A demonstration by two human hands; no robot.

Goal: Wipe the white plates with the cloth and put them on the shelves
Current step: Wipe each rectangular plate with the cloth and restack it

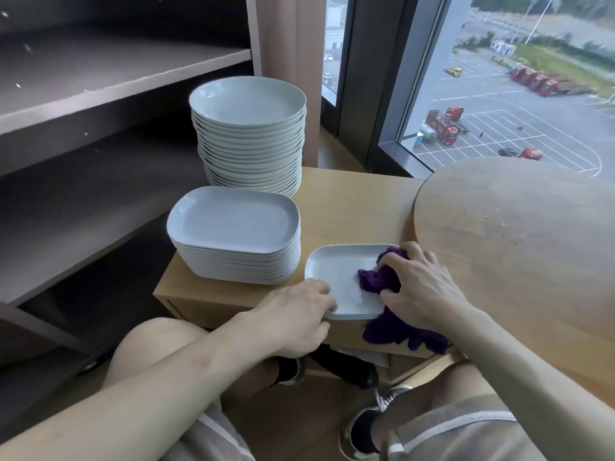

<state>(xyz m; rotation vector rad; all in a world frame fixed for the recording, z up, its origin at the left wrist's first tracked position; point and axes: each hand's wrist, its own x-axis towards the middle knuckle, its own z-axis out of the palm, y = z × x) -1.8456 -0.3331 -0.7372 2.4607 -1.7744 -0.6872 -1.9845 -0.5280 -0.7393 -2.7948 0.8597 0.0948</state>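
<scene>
A white rectangular plate (pixel 339 277) lies at the front edge of a low wooden cabinet (pixel 352 207). My left hand (pixel 293 317) grips its near left edge. My right hand (pixel 422 287) holds a bunched purple cloth (pixel 379 277) pressed on the plate's right side, and the cloth's tail hangs over the cabinet front. Behind the plate to the left stands a stack of white rectangular plates (pixel 233 234). A taller stack of white round plates (pixel 249 134) stands behind that one.
Dark shelves (pixel 100 78) fill the left side, with nothing on the boards in view. A round wooden tabletop (pixel 519 227) overlaps the cabinet on the right. Windows stand behind. My knees and shoes are below the cabinet front.
</scene>
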